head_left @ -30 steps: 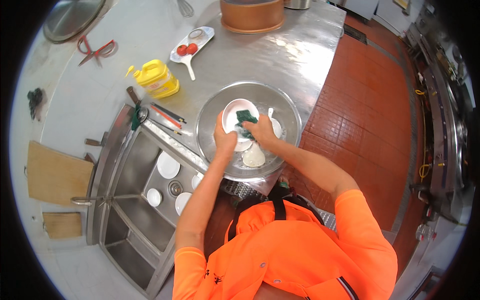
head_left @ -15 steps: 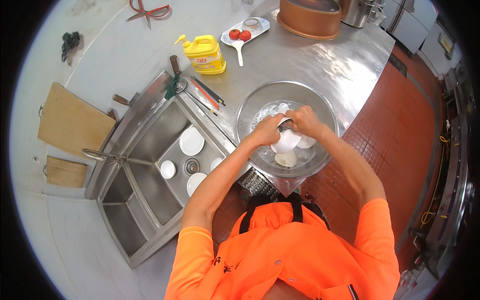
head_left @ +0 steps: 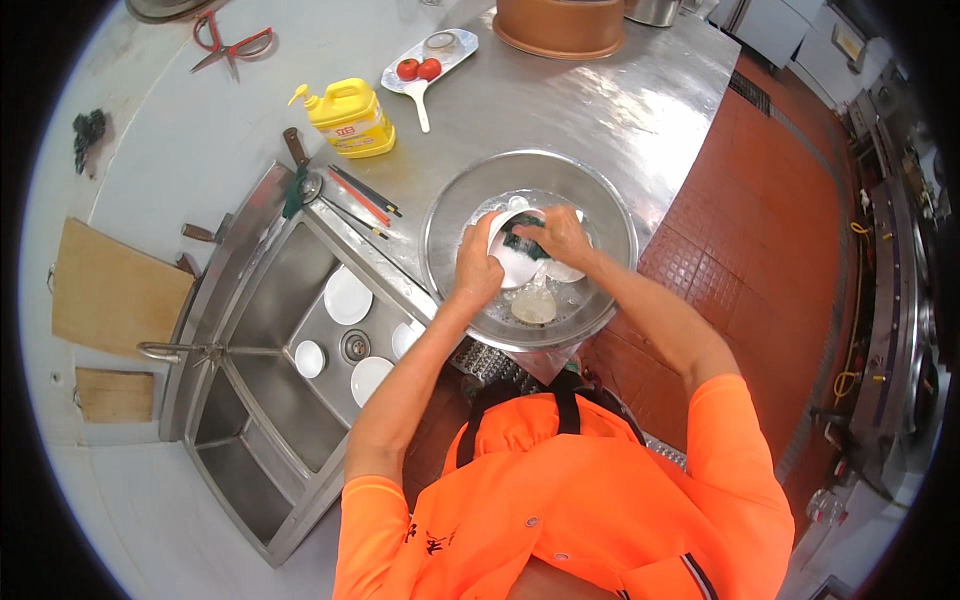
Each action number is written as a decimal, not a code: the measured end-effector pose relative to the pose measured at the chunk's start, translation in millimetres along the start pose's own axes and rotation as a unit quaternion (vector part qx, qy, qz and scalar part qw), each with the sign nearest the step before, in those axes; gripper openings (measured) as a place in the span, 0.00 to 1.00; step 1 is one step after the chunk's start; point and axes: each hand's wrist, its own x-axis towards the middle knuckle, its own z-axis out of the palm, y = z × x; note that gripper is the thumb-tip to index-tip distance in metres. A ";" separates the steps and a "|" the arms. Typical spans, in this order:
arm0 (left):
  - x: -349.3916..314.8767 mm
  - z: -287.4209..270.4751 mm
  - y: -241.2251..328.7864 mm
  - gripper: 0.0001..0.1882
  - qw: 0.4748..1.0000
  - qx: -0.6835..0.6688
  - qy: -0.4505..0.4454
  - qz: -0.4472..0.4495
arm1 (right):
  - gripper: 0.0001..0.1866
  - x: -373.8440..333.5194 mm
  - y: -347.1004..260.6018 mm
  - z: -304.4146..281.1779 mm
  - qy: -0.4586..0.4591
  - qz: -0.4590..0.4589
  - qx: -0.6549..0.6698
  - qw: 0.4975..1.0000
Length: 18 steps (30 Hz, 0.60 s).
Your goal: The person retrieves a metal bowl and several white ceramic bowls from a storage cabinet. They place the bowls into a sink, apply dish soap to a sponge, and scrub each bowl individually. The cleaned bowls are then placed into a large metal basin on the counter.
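Over a large steel basin (head_left: 598,182) of sudsy water, my left hand (head_left: 478,262) grips the rim of a white bowl (head_left: 514,268). The bowl is tilted, its inside facing me. My right hand (head_left: 562,240) presses a dark green scouring pad (head_left: 520,242) against the inner wall, fingers closed on the pad. Below the bowl, a pale, rounded piece of dishware (head_left: 534,306) lies in the water. Another white dish (head_left: 566,271) shows partly beneath my right hand. Foam and my hands hide the rest of the basin's contents.
A steel sink (head_left: 285,345) at left holds several white dishes, including a plate (head_left: 348,295) and a small bowl (head_left: 310,359). On the steel counter (head_left: 560,105) stand a yellow pump jug (head_left: 350,120), chopsticks (head_left: 362,195), a tray (head_left: 458,50) with two tomatoes, and a copper-coloured pot (head_left: 560,28).
The bowl has turned so its inside faces up toward me, and the green pad shows inside it. My left hand has shifted to the bowl's left rim. The whole view has shifted.
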 end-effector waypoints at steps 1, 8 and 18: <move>2.7 -5.6 -1.1 0.31 0.999 0.027 -0.040 0.011 | 0.12 5.8 6.3 -6.8 -0.083 -0.032 -0.092 0.992; 25.2 -28.6 6.6 0.31 0.979 -0.097 -0.117 -0.139 | 0.15 8.6 -12.7 -2.1 -0.048 0.077 -0.024 0.996; 2.1 -0.5 1.2 0.33 0.991 -0.088 0.040 -0.095 | 0.14 -7.9 8.2 20.9 -0.024 0.153 0.041 0.987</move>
